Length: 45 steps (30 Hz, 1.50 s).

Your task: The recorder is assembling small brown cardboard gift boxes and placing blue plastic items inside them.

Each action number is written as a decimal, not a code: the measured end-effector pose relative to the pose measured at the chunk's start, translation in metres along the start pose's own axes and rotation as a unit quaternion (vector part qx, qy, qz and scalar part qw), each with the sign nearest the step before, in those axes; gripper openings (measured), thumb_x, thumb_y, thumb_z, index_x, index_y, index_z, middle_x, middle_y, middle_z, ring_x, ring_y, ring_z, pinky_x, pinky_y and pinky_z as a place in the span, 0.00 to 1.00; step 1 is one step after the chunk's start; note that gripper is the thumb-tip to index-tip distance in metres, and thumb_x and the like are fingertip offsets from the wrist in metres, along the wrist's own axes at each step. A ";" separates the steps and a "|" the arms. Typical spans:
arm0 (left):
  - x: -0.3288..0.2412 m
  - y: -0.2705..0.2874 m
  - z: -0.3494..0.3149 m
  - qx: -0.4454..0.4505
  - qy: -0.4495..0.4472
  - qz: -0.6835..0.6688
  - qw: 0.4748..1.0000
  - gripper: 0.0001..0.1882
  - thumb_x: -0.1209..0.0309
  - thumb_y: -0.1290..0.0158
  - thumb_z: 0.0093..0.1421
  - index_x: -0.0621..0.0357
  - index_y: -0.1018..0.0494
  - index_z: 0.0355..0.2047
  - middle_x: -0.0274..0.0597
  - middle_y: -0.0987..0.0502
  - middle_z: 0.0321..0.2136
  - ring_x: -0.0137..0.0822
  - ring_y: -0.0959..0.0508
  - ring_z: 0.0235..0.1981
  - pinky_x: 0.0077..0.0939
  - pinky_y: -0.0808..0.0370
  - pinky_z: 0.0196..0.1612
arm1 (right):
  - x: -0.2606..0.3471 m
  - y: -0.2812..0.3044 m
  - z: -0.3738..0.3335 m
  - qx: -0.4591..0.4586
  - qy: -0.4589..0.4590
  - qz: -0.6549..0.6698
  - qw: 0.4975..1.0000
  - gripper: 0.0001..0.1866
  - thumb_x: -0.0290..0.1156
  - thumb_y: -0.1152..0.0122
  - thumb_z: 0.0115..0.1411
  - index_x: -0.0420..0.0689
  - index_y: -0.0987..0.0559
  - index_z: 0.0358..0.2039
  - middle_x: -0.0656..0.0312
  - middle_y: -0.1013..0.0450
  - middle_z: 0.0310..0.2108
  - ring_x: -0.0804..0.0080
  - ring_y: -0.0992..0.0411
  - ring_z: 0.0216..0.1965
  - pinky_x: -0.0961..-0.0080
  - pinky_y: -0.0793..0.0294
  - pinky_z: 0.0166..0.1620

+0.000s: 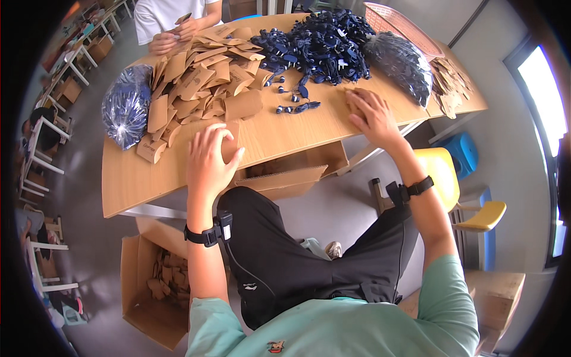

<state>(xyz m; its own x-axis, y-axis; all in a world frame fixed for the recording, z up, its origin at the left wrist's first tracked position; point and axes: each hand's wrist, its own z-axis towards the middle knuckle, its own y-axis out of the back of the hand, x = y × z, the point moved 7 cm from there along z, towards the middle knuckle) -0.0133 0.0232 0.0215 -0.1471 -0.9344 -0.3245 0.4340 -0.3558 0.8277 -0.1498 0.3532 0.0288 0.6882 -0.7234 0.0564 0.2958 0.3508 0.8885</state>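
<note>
My left hand rests at the near edge of the table, its fingers curved and the thumb spread. Beside it, between thumb and forefinger, lies a brown kraft paper packet; the hand does not close round it. Farther right, my right hand lies palm down with fingers apart over the tabletop. A piece of brown card shows partly beneath those fingers. Between the hands sit a few loose dark blue wired earphones. Beyond my left hand is a heap of kraft packets; behind the loose earphones rises a big pile of earphones.
Clear plastic bags of dark blue items stand left and right on the table. A pink basket and flat card pieces lie at right. Cardboard boxes sit below. Across the table, another person's hands hold something.
</note>
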 end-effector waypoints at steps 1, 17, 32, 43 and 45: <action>0.002 -0.002 0.001 -0.001 0.000 0.000 1.000 0.17 0.63 0.39 0.53 0.51 0.31 0.41 0.39 0.28 0.48 0.44 0.29 0.52 0.43 0.34 0.54 | -0.014 0.002 0.000 -0.009 -0.010 0.009 1.000 0.26 0.41 0.42 0.61 0.50 0.29 0.60 0.54 0.34 0.58 0.52 0.38 0.60 0.57 0.39 0.61; -0.013 0.009 -0.025 -0.026 -0.023 -0.013 0.999 0.23 0.68 0.36 0.52 0.58 0.26 0.49 0.47 0.27 0.51 0.51 0.27 0.51 0.42 0.30 0.55 | 0.099 -0.016 0.028 -0.021 0.067 0.098 0.993 0.26 0.40 0.38 0.58 0.51 0.27 0.57 0.55 0.36 0.60 0.52 0.41 0.62 0.54 0.43 0.63; -0.077 0.019 -0.077 0.029 0.238 -0.624 0.743 0.14 0.69 0.46 0.66 0.69 0.27 0.46 0.47 0.19 0.30 0.36 0.18 0.21 0.20 0.24 0.19 | 0.203 0.022 -0.044 0.074 -0.120 0.713 0.687 0.16 0.29 0.38 0.64 0.35 0.23 0.49 0.63 0.24 0.36 0.80 0.25 0.33 0.81 0.26 0.36; -0.112 0.009 -0.091 0.041 0.198 -0.684 0.701 0.13 0.75 0.42 0.61 0.72 0.26 0.43 0.45 0.21 0.26 0.33 0.21 0.19 0.21 0.25 0.19 | 0.162 0.039 -0.088 0.007 -0.263 0.788 0.556 0.16 0.29 0.40 0.65 0.39 0.27 0.51 0.66 0.25 0.26 0.81 0.27 0.24 0.83 0.27 0.25; -0.114 0.006 -0.091 0.057 0.196 -0.606 0.769 0.08 0.76 0.42 0.62 0.72 0.23 0.35 0.43 0.21 0.24 0.31 0.21 0.20 0.20 0.24 0.20 | 0.153 0.056 -0.092 -0.005 -0.236 0.703 0.671 0.14 0.29 0.40 0.64 0.39 0.25 0.49 0.66 0.26 0.26 0.83 0.27 0.25 0.84 0.28 0.26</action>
<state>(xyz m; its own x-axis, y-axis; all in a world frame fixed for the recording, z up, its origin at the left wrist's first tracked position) 0.0872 0.1294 0.0218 -0.0924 0.1539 -0.9838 0.1051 -0.9809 -0.1634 0.0330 0.3175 0.0454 0.0065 0.2188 0.9757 -0.4199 0.8862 -0.1959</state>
